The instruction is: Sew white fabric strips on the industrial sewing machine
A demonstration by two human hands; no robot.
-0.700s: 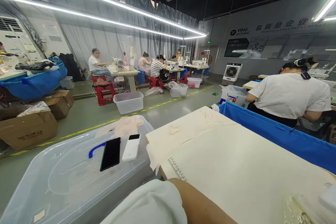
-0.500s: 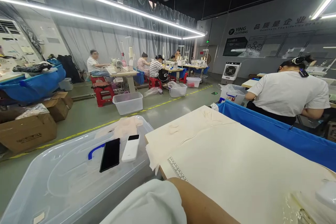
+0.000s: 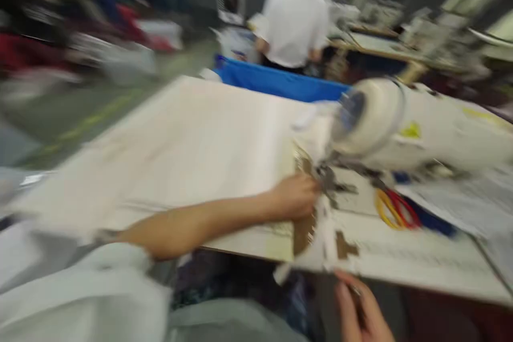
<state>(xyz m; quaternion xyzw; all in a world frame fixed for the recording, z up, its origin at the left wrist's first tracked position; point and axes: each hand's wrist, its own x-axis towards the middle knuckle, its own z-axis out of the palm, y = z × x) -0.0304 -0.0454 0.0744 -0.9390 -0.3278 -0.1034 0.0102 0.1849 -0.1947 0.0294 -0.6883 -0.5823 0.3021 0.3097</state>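
One bare left hand (image 3: pixel 296 196) is lying beside a white strip (image 3: pixel 328 235) below a sewing machine (image 3: pixel 401 117), apparently steadying it, though blur is hiding its grip; the right hand (image 3: pixel 366 310) is holding a small dark object (image 3: pixel 356 293) near the strip's lower end.

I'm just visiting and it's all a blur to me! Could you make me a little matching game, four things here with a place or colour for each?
1. Left hand
2. Right hand
3. Scissors
4. Fabric trough

A. Yellow and red handles
B. Blue, beyond the table
C. Close to the sewing machine's needle area
D. At the table's near edge

Pairs: 1-C, 2-D, 3-A, 4-B
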